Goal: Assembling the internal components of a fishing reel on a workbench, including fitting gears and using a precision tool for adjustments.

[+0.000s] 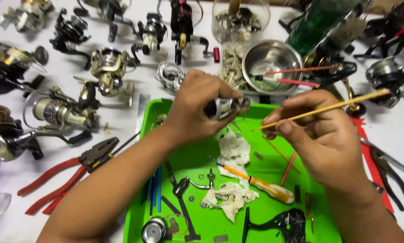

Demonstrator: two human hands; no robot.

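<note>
Gripping a silver reel part (226,107), left hand (195,108); right hand (321,135) fingers pinch a yellow stick (328,107).

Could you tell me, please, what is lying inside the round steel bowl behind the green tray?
Inside the round steel bowl lie two thin red-tipped sticks, crossing its right rim. The rest of its bottom looks bare and shiny; its near edge is hidden by the left hand.
</note>
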